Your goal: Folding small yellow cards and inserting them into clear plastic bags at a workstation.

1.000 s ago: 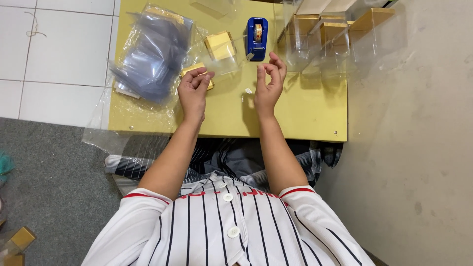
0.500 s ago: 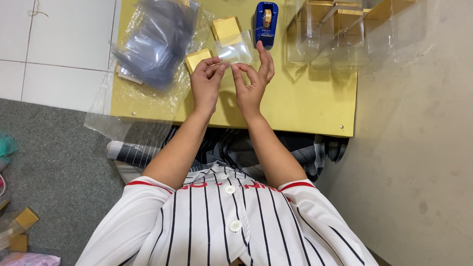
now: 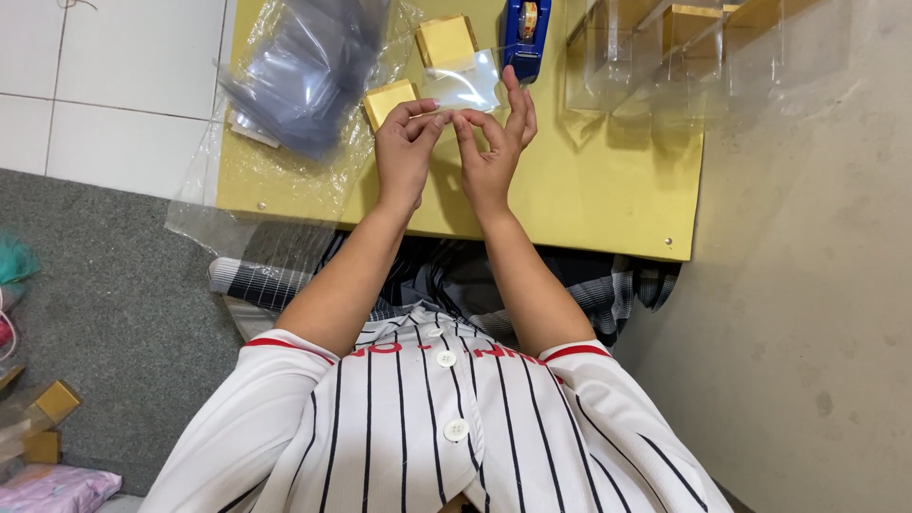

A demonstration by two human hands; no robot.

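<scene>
Far left, on the grey carpet, lie a pink packet and a small gold box at the picture's lower edge. Past the white floor tiles stands the yellow table. On its left part sits a heap of grey-blue plastic bags inside a loose clear wrapper that spills over the near edge.

Just right of the heap, a gold box rests on the table, touching the back of the left hand. That hand's grip is pressed together: thumb and forefinger pinch the near edge of a small clear plastic bag. The bag stands up from the fingers and leans away from the person, above the table between the two gold boxes. A second gold box lies behind it, farther from the person.

The right hand meets the left one nearly fingertip to fingertip. Its thumb and forefinger pinch the same edge of the bag, while its other fingers stand spread and upright behind the plastic.

Right of the hands, a blue tape dispenser sits at the table's far side. Farther right stand clear plastic boxes with gold pieces inside, in a row along the table's far right part. Beyond the table is bare concrete floor
</scene>
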